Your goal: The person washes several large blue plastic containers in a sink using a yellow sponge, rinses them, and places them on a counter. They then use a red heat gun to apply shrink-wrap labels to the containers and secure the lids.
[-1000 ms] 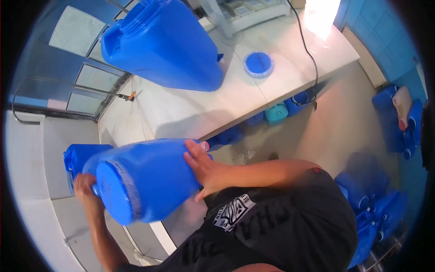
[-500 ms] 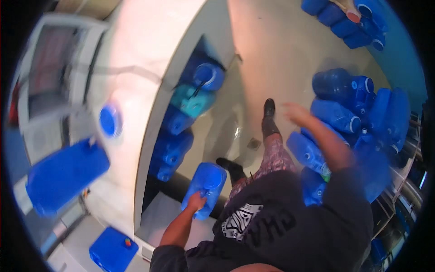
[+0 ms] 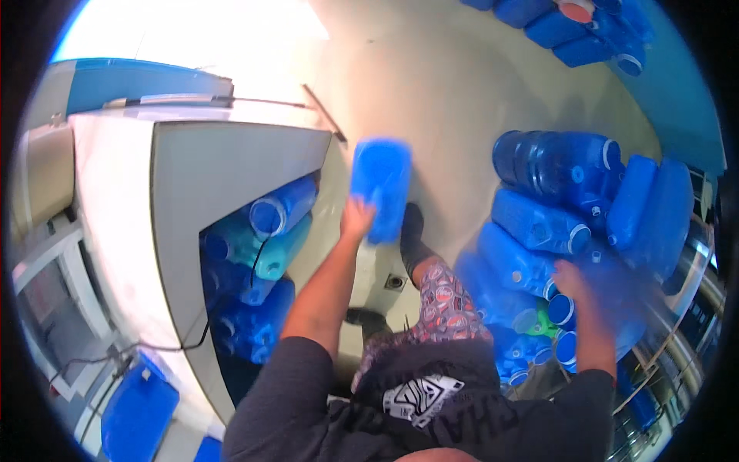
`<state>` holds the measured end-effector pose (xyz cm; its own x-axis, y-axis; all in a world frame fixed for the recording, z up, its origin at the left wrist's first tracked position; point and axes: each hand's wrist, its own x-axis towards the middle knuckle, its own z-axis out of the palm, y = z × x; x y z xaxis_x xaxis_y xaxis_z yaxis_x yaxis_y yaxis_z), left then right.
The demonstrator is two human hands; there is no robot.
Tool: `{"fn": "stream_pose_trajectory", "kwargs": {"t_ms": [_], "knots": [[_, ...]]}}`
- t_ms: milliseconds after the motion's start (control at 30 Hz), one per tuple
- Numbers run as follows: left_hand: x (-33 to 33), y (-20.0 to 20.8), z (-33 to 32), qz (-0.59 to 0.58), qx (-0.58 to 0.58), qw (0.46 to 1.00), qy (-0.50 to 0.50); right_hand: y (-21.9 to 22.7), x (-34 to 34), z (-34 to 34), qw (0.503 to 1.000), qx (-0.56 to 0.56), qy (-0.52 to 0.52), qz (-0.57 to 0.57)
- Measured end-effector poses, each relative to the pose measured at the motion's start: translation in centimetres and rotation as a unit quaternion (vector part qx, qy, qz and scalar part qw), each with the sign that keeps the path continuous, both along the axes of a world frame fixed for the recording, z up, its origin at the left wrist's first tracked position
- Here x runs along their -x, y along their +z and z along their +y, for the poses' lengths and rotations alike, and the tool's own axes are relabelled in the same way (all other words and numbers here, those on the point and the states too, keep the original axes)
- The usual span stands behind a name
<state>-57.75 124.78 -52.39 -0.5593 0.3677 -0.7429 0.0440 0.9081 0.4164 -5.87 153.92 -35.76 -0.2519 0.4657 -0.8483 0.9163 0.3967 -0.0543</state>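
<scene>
My left hand (image 3: pixel 358 219) is closed round the handle of a blue plastic jug (image 3: pixel 382 165), which hangs out over the floor in front of my legs. On the right, my right hand (image 3: pixel 571 279) is down at a heap of blue jugs, beside the white-rimmed neck of one lying jug (image 3: pixel 514 266). Blur smears its fingers, so whether they grip a jug does not show. Above that hand another blue jug (image 3: pixel 535 218) lies on its side, with a large ribbed water bottle (image 3: pixel 550 158) behind it.
To the left stands a white tiled counter (image 3: pixel 231 154) with blue jugs and a teal jug (image 3: pixel 281 246) in its opening. A black cable (image 3: pixel 202 335) runs over its edge. A floor squeegee (image 3: pixel 327 115) lies beyond. A drain (image 3: pixel 395 282) sits by my feet. More jugs (image 3: pixel 558 29) line the far right.
The view has swung, and the counter appears turned. My left hand has carried the jug forward, away from my body. My right hand has come back toward the heap on the right.
</scene>
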Motion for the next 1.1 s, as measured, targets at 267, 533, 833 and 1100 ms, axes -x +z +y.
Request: {"fn": "stream_pose_trajectory", "kwargs": {"t_ms": [267, 533, 833, 1100], "knots": [[0.1, 41.6, -2.8, -0.250, -0.322, 0.912, -0.041, 9.1, 37.7, -12.5, 0.849, 0.169, 0.215, 0.452], [5.5, 54.1, -33.5, 0.234, -0.160, 0.910, 0.302, 34.5, 60.2, -25.1, 0.624, 0.261, 0.348, 0.649], [10.8, 49.0, -37.2, 0.446, -0.020, 0.892, 0.072, 39.8, 83.5, -36.9, 0.582, 0.048, 0.403, 0.705], [11.1, 52.6, -36.0, 0.432, -0.089, 0.859, 0.259, 38.2, 96.8, -52.1, 0.520, -0.038, 0.623, 0.583]]}}
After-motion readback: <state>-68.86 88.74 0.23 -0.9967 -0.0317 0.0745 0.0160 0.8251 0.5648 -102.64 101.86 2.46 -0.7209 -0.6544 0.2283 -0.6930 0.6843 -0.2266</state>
